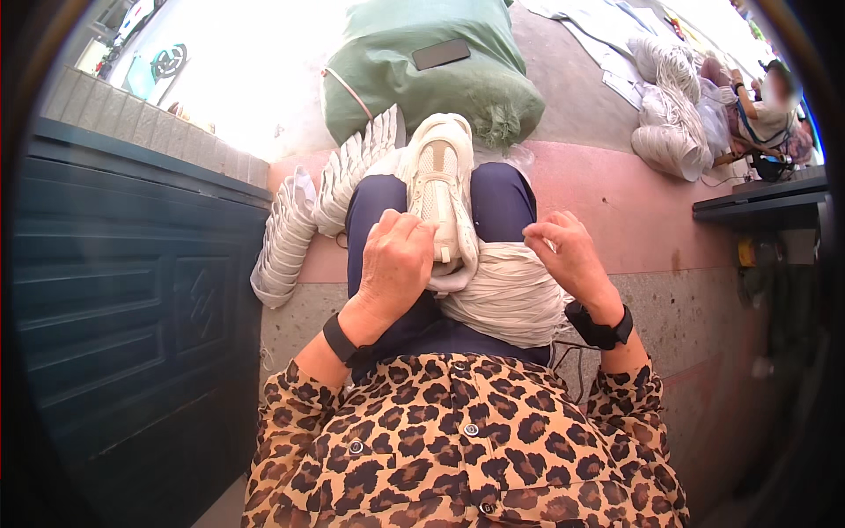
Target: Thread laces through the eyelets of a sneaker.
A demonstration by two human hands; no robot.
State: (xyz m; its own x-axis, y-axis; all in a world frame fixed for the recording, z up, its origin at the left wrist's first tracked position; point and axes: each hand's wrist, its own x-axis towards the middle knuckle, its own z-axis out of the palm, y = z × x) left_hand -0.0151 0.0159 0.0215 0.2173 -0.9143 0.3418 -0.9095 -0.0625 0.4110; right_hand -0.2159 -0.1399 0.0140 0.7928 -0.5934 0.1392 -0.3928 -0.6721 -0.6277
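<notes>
A cream sneaker (446, 231) with mesh panels rests between my knees, its toe pointing away from me. Beside its left edge is my left hand (398, 261), fingers curled and pressed together; what they pinch, if anything, is hidden. A thick bundle of off-white shoelaces (510, 297) lies across my right thigh, against the shoe. Above the right end of that bundle I hold up my right hand (570, 253), thumb and forefinger brought together. Anything between those fingertips is too small to make out.
Two rows of nested pale shoe pieces (286, 242) stand left of my knees. Ahead sits a large green sack (387, 62) with a phone (441, 55) on it. A dark blue panelled door (132, 290) stands left. Lace bundles (673, 132) lie far right, near another person (775, 114).
</notes>
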